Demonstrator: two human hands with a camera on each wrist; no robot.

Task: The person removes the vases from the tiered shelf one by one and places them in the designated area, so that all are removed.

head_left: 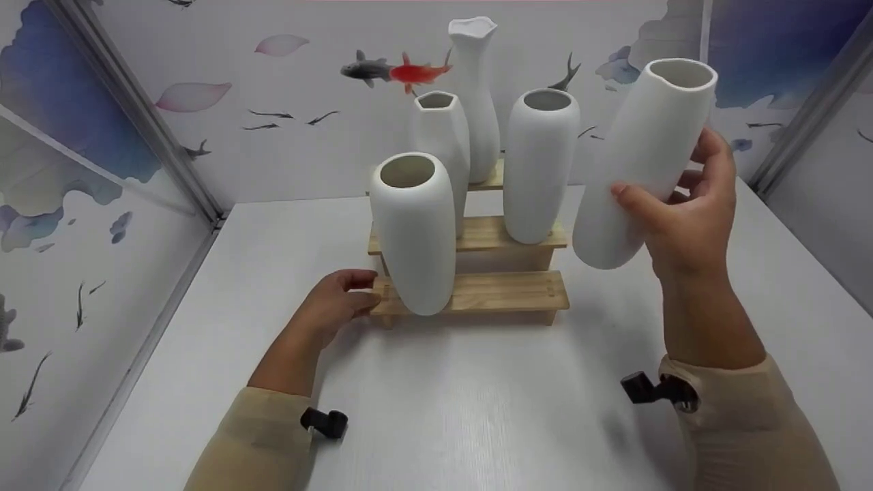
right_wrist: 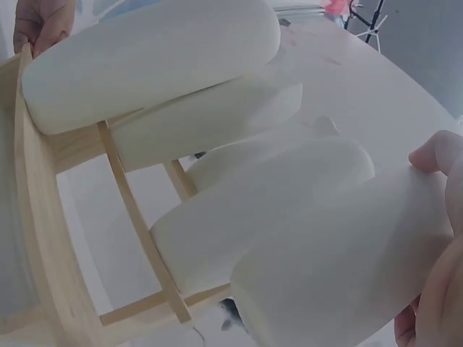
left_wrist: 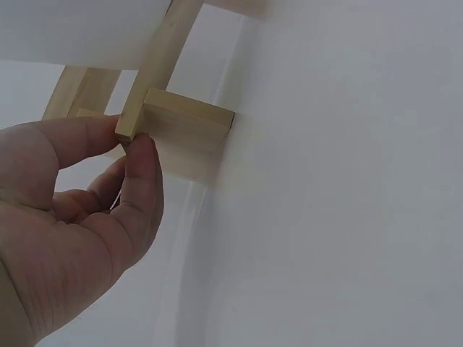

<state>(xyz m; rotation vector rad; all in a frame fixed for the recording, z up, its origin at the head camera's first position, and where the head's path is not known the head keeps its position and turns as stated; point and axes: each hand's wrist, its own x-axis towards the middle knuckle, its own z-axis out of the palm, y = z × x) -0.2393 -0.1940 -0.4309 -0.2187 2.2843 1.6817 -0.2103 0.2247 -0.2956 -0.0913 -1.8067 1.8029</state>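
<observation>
My right hand (head_left: 699, 218) grips a white vase (head_left: 641, 157) round its body and holds it up, tilted, to the right of a stepped wooden stand (head_left: 508, 292). The thumb lies across the vase's near side. At the stand's left end, my left hand (head_left: 334, 303) pinches the edge of the lowest step, and in the left wrist view its fingertips (left_wrist: 141, 155) press against the wood. A smooth round-mouthed vase (head_left: 416, 239) stands on that step at the left. In the right wrist view the held vase (right_wrist: 347, 253) lies close beside the standing ones.
On the middle step stand a vase with an angular rim (head_left: 447, 136) and a round-mouthed vase (head_left: 542, 164). A taller wavy-rimmed vase (head_left: 479, 95) stands on the top step. The white table (head_left: 450, 409) meets a wall (head_left: 273, 157) painted with fish behind the stand.
</observation>
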